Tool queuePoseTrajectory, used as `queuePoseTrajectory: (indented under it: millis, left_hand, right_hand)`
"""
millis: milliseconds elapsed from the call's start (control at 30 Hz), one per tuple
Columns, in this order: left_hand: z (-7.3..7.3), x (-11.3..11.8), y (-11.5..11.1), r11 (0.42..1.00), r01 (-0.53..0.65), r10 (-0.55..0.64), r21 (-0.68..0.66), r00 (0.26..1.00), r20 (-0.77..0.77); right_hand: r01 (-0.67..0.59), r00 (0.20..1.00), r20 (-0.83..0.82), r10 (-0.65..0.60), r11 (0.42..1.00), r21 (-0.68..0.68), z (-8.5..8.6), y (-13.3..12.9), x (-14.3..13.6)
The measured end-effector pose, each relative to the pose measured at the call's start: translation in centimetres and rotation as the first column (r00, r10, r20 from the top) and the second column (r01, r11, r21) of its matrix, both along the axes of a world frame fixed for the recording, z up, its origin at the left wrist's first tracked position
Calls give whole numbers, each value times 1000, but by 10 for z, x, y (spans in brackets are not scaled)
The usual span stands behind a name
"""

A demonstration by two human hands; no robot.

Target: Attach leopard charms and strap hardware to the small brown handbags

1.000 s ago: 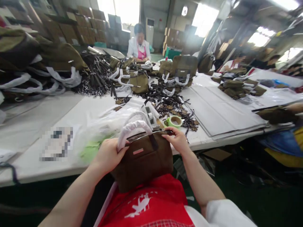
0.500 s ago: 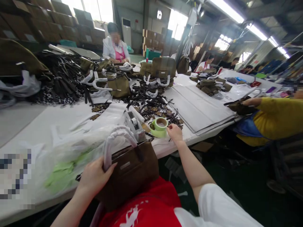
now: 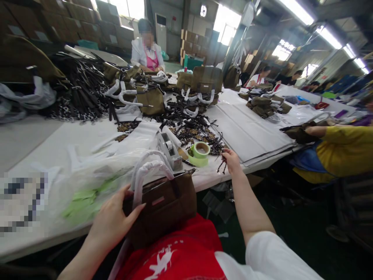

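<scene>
Bag (image 3: 163, 210) sits at my lap, propped against the near edge of the bench (image 3: 58, 147), top opening toward the bench, its white-wrapped handles (image 3: 148, 171) standing upright. My left hand (image 3: 112, 221) is on the bag's left end, fingers (image 3: 131, 212) spread and pressed flat on the brown fabric, steadying it rather than gripping. My right hand (image 3: 231, 160) is reached well forward and right of the bag, over the bench edge, fingers pinched together on a small dark strap piece (image 3: 223, 165) that dangles below them. Green tape roll (image 3: 201, 149) lies just left of that hand, a tape dispenser (image 3: 170, 149) beyond the handles.
</scene>
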State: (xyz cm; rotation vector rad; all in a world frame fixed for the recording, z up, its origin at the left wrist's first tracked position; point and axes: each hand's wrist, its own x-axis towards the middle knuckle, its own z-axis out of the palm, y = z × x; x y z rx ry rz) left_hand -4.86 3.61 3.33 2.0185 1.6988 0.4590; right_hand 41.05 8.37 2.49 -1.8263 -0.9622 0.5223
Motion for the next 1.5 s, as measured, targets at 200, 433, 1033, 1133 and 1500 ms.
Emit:
queuePoseTrajectory:
  millis: [200,433,1033,1133,1500]
  left_hand:
    - [29,18,-32,950,-61,42,307,997,69]
    - [52,56,-66,936,222,-310,273,887,343]
    - [15,53,-61,824,436,27,-361,608,794]
    - [13,55,-60,831,445,13,-335,586,810]
    - [12,61,-64,955,289,-195,-72,790,581]
  right_hand:
    - [-154,944,-217,250,911,383,68,-67,-51]
    - [-809,343,-677,652,571,140,68,-119,-154]
    - [-794,236,-845,480,596,116,22,-114,-193]
    - [-783,246,-851,464,613,107,22,-114,-194]
    - [-776,282,-847,451,626,75,10,-113,-197]
